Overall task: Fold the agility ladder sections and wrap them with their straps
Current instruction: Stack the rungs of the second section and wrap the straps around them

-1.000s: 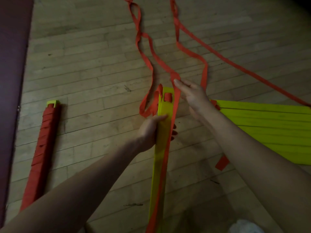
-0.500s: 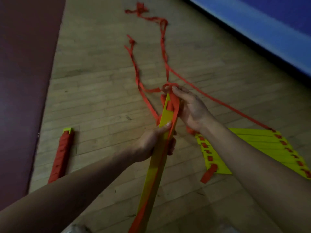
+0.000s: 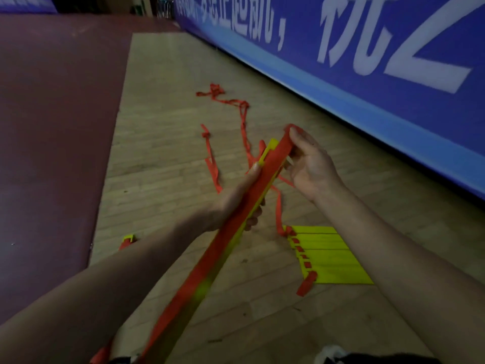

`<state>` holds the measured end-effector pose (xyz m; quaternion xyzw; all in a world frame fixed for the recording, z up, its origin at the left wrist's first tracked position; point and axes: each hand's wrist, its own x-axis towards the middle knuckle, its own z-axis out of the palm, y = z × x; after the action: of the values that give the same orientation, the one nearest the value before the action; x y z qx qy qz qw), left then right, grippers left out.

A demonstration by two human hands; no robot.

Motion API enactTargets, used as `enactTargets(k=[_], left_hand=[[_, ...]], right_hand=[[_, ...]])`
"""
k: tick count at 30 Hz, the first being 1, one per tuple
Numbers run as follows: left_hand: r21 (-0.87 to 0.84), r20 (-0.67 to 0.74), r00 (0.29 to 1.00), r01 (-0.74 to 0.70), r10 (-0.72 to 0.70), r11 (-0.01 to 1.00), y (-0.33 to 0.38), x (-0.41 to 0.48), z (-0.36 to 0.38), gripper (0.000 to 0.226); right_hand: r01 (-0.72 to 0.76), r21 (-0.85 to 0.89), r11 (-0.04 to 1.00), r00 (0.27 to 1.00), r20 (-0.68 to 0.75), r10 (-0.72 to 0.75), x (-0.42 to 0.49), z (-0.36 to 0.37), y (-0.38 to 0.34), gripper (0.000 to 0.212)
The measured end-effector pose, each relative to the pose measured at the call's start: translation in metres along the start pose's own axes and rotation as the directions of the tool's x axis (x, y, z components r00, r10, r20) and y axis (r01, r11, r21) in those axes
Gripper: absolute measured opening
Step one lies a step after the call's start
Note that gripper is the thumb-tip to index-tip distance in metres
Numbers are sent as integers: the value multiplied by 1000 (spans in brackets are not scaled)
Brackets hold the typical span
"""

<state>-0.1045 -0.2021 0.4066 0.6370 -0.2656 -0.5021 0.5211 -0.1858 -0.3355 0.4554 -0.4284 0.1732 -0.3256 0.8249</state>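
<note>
The person is holding one folded section [image 3: 270, 145] of yellow rungs up off the floor [image 3: 170, 153], angled away from the body. The left hand [image 3: 231, 203] is doing the clamping: its grip is curled round the stack about midway, with the thumb lying along the near edge. The right hand [image 3: 312, 166] is working just beyond that at the far tip, its grip pinching the orange strap [image 3: 210, 261] where it's bending over the end. From that pinch the strap is running flat down the face of the stack, past the left grip and back toward the body.

Looks to me like the wrapping is only just getting started, and here's where it could go sideways. The loose tail [image 3: 242, 119] is trailing well out past the right grip across the floor. It's twisted and bunched in spots, so hauling it in could be feeding twists straight into the wrap. Another run is dropping below the right grip to the flat section [image 3: 330, 258] lying on the floor, so a hard tug is probably dragging that along too. And if the left grip is slackening mid-wrap, the rungs could be fanning apart. One wrapped bundle [image 3: 127, 239] is peeking out beyond the left forearm.
</note>
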Motion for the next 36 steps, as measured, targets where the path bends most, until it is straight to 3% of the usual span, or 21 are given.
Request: enactTargets(k=[4, 7, 10, 12, 14, 17, 19, 21, 27, 32, 36], left_hand=[[254, 31, 999, -41, 34, 966, 14, -27, 15, 66], [362, 19, 1000, -24, 18, 932, 16, -43, 18, 66], [482, 11, 992, 106, -127, 870, 10, -55, 13, 77], [558, -14, 976, 186, -215, 808, 4, -63, 8, 68], [591, -35, 958, 250, -286, 767, 0, -69, 1, 60], [597, -48, 925, 330, -378, 732, -5, -73, -9, 57], [591, -39, 899, 372, -435, 716, -8, -74, -14, 60], [581, -38, 889, 391, -456, 713, -9, -72, -17, 61], [554, -37, 890, 397, -455, 732, -7, -67, -28, 61], [601, -63, 898, 383, -436, 701, -7, -64, -28, 61], [621, -60, 907, 361, -417, 696, -6, -63, -31, 60]], right_hand=[[-17, -50, 999, 997, -81, 13, -24, -9, -16, 9], [-147, -242, 959, 974, -206, 98, -36, -21, -19, 8], [-280, -618, 735, 959, -214, 186, -51, -35, -11, 15], [-269, -764, 587, 963, -194, 189, -57, -48, -2, 15], [-186, -842, 507, 982, -146, 118, -58, -56, 9, 10], [-27, -825, 564, 999, -1, 47, -56, -59, 16, 9], [-11, -776, 631, 970, 144, 194, -60, -55, 20, 16], [-15, -778, 628, 932, 217, 292, -62, -54, 27, 26], [-29, -785, 619, 886, 266, 379, -61, -57, 35, 14], [67, -837, 543, 941, 234, 245, -58, -64, 34, 28], [14, -837, 547, 903, 245, 352, -59, -67, 33, 17]])
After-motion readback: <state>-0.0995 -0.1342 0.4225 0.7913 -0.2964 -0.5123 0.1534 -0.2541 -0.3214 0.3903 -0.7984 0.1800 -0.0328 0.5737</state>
